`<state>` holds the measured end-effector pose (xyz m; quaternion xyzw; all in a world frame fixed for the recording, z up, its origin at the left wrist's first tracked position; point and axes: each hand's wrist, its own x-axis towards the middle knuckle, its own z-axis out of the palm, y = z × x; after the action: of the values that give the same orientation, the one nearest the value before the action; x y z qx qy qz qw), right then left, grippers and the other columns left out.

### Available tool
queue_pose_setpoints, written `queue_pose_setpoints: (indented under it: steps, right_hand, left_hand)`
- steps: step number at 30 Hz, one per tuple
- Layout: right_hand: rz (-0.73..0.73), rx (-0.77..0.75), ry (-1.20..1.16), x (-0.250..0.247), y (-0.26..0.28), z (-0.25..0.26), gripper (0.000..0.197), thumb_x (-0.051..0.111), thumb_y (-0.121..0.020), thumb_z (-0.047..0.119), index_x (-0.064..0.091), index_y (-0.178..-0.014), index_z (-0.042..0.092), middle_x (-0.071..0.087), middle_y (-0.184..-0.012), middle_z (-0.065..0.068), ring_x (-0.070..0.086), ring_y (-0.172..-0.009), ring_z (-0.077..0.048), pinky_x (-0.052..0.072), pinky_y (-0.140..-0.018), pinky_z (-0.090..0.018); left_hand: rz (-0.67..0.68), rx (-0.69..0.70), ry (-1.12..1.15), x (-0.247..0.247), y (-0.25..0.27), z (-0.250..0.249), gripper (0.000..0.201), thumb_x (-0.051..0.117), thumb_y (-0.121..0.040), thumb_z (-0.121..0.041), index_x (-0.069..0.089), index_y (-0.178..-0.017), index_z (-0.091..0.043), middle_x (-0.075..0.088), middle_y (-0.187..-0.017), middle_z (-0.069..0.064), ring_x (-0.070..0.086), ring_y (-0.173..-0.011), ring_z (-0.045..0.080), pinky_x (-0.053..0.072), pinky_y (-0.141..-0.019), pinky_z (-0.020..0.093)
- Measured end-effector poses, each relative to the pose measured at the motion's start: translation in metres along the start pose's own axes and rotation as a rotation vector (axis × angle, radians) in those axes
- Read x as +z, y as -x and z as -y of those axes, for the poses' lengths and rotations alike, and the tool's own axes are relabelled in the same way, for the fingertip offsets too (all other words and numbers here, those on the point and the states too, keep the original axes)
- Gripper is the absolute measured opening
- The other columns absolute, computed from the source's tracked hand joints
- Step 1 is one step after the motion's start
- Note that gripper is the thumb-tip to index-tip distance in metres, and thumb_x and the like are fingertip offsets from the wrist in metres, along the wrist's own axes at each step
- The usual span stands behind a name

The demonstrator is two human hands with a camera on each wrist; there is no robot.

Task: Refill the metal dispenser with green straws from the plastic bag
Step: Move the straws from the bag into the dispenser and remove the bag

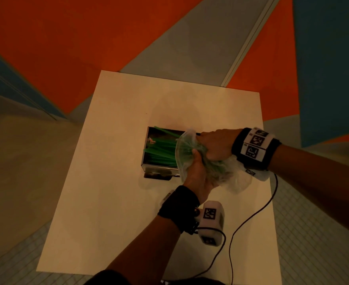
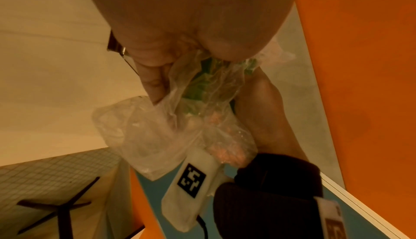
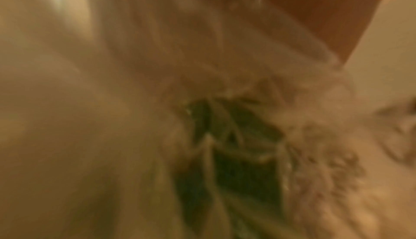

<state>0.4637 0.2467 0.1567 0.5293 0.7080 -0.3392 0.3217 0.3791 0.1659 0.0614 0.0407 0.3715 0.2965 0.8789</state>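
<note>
A clear plastic bag (image 1: 187, 150) with green straws inside it is held over the right end of a shiny metal box (image 1: 149, 145) on the white table (image 1: 111, 161). Loose green straws (image 1: 161, 149) lie in the box, some sticking out of the bag's mouth. My left hand (image 1: 198, 167) grips the bag from below. My right hand (image 1: 214, 145) grips it from above, fingers curled round the bunched plastic. In the left wrist view the crumpled bag (image 2: 202, 104) shows between both hands. The right wrist view is blurred plastic (image 3: 135, 82) with dark green straws (image 3: 236, 154) behind it.
A black cable (image 1: 251, 219) runs from the wrist cameras across the table's near right corner. Orange, grey and blue floor surrounds the table, with tiled floor at the near side. A dark table base (image 2: 60, 212) shows below in the left wrist view.
</note>
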Motion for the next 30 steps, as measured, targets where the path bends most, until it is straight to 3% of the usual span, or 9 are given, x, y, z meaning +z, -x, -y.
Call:
queue_pose_setpoints:
  steps: [5,12,17,21,24,26,27,28,30]
  right_hand:
    - [0.046,0.078,0.108,0.009,-0.01,-0.002,0.079,0.043,-0.096,0.045,-0.008,-0.153,0.021,0.025,-0.157,-0.011,0.046,-0.087,-0.024,0.04,-0.075,-0.033]
    - [0.062,0.013,0.068,-0.003,-0.025,0.014,0.051,0.038,-0.101,0.035,0.026,-0.148,0.021,0.056,-0.125,-0.011,0.056,-0.09,-0.029,0.048,-0.083,-0.044]
    - [-0.085,-0.032,-0.023,0.005,-0.018,0.009,0.056,0.043,-0.101,0.031,0.021,-0.149,0.016,0.037,-0.137,0.001,0.048,-0.103,-0.024,0.034,-0.08,-0.026]
    - [-0.186,-0.047,0.027,0.02,-0.018,-0.011,0.062,0.049,-0.094,0.033,0.02,-0.148,0.025,0.026,-0.153,-0.006,0.055,-0.094,-0.031,0.052,-0.079,-0.044]
    - [-0.227,-0.169,-0.078,0.029,-0.012,-0.023,0.069,0.048,-0.095,0.034,0.008,-0.151,0.039,0.016,-0.16,0.001,0.051,-0.116,-0.033,0.047,-0.095,-0.049]
    - [-0.249,-0.24,-0.151,0.032,-0.008,-0.028,0.066,0.043,-0.094,0.044,0.008,-0.15,0.044,0.014,-0.161,0.003,0.036,-0.137,-0.03,0.035,-0.11,-0.049]
    - [-0.247,-0.249,-0.17,0.033,-0.008,-0.03,0.06,0.04,-0.096,0.046,0.012,-0.149,0.046,0.013,-0.162,0.004,0.031,-0.141,-0.028,0.031,-0.114,-0.049]
    - [-0.245,-0.232,-0.17,0.033,-0.008,-0.029,0.053,0.037,-0.099,0.046,0.018,-0.148,0.045,0.013,-0.162,0.004,0.03,-0.141,-0.027,0.03,-0.114,-0.048]
    - [-0.265,-0.199,-0.15,0.032,-0.008,-0.026,0.044,0.033,-0.102,0.042,0.03,-0.146,0.041,0.017,-0.161,0.002,0.036,-0.138,-0.028,0.032,-0.113,-0.047]
  left_hand:
    - [0.016,-0.012,0.0,-0.001,-0.001,0.004,0.073,0.021,-0.089,-0.07,0.043,-0.14,-0.023,0.055,-0.137,0.013,0.056,-0.122,0.034,0.055,-0.087,0.051]
    - [0.002,-0.072,0.034,-0.005,-0.005,-0.011,0.086,0.015,-0.086,-0.075,0.049,-0.136,-0.014,0.066,-0.12,0.012,0.06,-0.114,0.031,0.051,-0.093,0.047]
    - [0.027,-0.072,0.023,-0.007,-0.005,-0.014,0.086,0.011,-0.085,-0.075,0.048,-0.136,-0.016,0.058,-0.133,0.015,0.055,-0.122,0.033,0.049,-0.095,0.048]
    - [-0.04,-0.053,0.067,-0.004,-0.012,-0.009,0.063,0.016,-0.092,-0.066,0.058,-0.115,-0.025,0.072,-0.102,0.006,0.071,-0.092,0.025,0.056,-0.083,0.046]
    - [-0.085,-0.025,-0.04,-0.002,-0.004,-0.011,0.056,0.024,-0.094,-0.064,0.052,-0.128,-0.029,0.067,-0.115,0.006,0.068,-0.099,0.025,0.057,-0.083,0.047]
    - [-0.144,-0.006,-0.058,0.007,-0.004,-0.012,0.044,0.026,-0.1,-0.052,0.05,-0.131,-0.032,0.063,-0.125,0.004,0.064,-0.102,0.022,0.056,-0.083,0.043]
    - [-0.073,0.02,-0.071,0.003,-0.018,-0.008,0.04,0.022,-0.104,-0.038,0.048,-0.134,-0.035,0.06,-0.132,0.001,0.063,-0.102,0.018,0.055,-0.085,0.038]
    - [-0.12,0.091,-0.144,-0.001,-0.026,-0.019,0.05,0.013,-0.105,-0.019,0.049,-0.133,-0.04,0.057,-0.137,-0.005,0.063,-0.106,0.013,0.053,-0.087,0.03]
    - [-0.481,0.122,-0.625,0.01,-0.043,-0.013,0.075,0.003,-0.099,0.004,0.053,-0.128,-0.044,0.054,-0.14,-0.002,0.052,-0.125,0.016,0.044,-0.094,0.022]
